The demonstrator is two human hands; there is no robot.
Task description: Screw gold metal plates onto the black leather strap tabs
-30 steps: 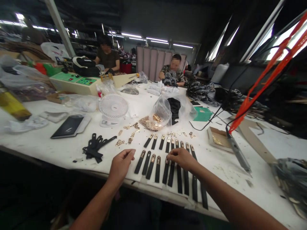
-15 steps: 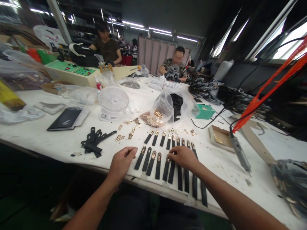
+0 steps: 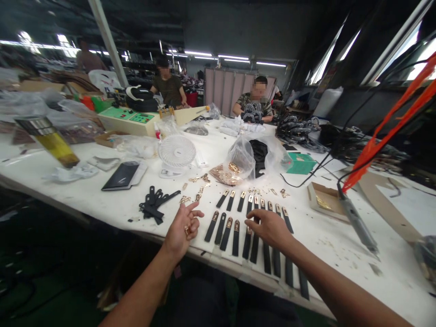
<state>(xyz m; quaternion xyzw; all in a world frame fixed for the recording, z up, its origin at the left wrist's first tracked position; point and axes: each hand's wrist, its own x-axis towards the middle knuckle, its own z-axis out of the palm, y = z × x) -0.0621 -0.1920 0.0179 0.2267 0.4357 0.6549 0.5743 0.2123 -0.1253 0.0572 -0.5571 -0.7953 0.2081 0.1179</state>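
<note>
My left hand (image 3: 182, 231) is turned palm up above the table's front edge, its fingers curled round small gold metal fittings (image 3: 187, 230). The index finger sticks out toward the strap rows. My right hand (image 3: 269, 227) hovers palm down over the front row, thumb and index finger bent with their tips slightly apart. Just under those fingertips lies a black strap (image 3: 246, 245) with a gold fitting at its top end. More black straps (image 3: 211, 228) lie side by side, most with gold ends. A farther row of straps (image 3: 223, 198) is partly covered by my right hand.
Left of my hands is a pile of black straps (image 3: 156, 204). Loose gold fittings (image 3: 200, 184) lie beyond, near a bag of fittings (image 3: 226, 175) and a white fan (image 3: 177, 151). A soldering-iron-like tool (image 3: 361, 225) hangs on the right beside a cardboard tray (image 3: 323, 206).
My left hand has rolled palm up, showing gold fittings in its fingers. My right hand has lifted slightly off the strap's gold end. The camera view has swung a little left.
</note>
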